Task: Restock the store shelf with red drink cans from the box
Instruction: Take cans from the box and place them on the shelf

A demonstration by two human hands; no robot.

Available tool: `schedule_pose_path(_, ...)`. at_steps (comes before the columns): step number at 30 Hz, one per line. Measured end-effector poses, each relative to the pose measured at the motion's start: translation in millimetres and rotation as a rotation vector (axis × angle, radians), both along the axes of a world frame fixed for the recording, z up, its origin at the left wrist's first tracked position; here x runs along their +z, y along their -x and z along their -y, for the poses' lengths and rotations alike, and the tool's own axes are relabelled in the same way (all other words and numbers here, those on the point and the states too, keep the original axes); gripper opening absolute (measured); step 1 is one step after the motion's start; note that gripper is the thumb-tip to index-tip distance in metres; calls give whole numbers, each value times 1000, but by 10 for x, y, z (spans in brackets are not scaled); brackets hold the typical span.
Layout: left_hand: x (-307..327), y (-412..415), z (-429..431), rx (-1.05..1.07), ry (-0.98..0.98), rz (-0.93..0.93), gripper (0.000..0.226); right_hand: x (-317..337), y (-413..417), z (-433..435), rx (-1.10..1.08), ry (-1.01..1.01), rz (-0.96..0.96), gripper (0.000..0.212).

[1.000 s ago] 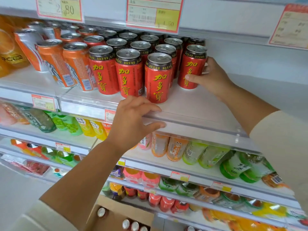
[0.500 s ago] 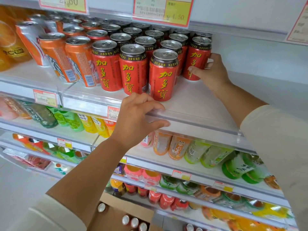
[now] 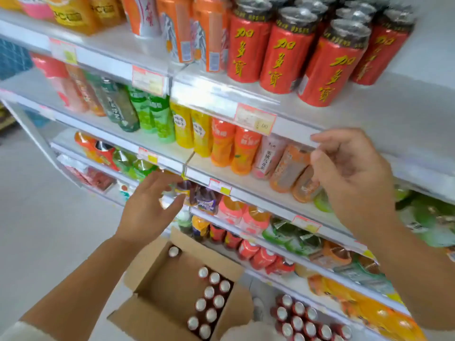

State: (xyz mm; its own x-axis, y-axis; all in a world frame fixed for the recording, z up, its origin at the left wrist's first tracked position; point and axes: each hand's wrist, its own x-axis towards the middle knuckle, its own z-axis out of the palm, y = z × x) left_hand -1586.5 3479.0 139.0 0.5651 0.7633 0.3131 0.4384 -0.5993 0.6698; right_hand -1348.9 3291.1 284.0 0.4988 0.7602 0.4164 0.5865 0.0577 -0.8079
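Red drink cans (image 3: 289, 55) crowd the front edge of a store shelf (image 3: 394, 114); more wait in the box (image 3: 170, 281) on the floor. The left hand (image 3: 150, 207) and right hand (image 3: 352, 173) hover empty, fingers loose. A hasty placement could knock the edge row off.

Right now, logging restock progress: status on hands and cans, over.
Left hand and right hand open, empty. Cans upright in the open box below. Reach looks clear.

Head view — angled down, close to shelves (image 3: 369, 124) and box (image 3: 172, 286).
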Motion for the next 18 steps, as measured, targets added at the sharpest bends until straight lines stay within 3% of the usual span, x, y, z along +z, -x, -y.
schedule_pose_path(6,-1367,977,110,307,590,-375,41,-1796,953,-675,356,759,-196,31)
schedule_pose_path(8,-1873,1220,206,374,756,-457,46,-2539,1129,-873,390,961,-240,26)
schedule_pose_path(9,-2150,1319,253,397,814,-487,47,-2901,1201,-946,395,1032,-219,20)
schedule_pose_path(12,-3041,1486,400,451,937,-575,46,-4101,1335,-1088,403,1232,-157,36)
schedule_pose_path(15,-4023,1500,540,518,1077,-504,41,-5447,1364,-1185,440,1338,-122,60)
schedule_pose_path(18,-5079,1445,648,554,1145,-423,47,-6565,1445,-1381,440,1368,-64,62)
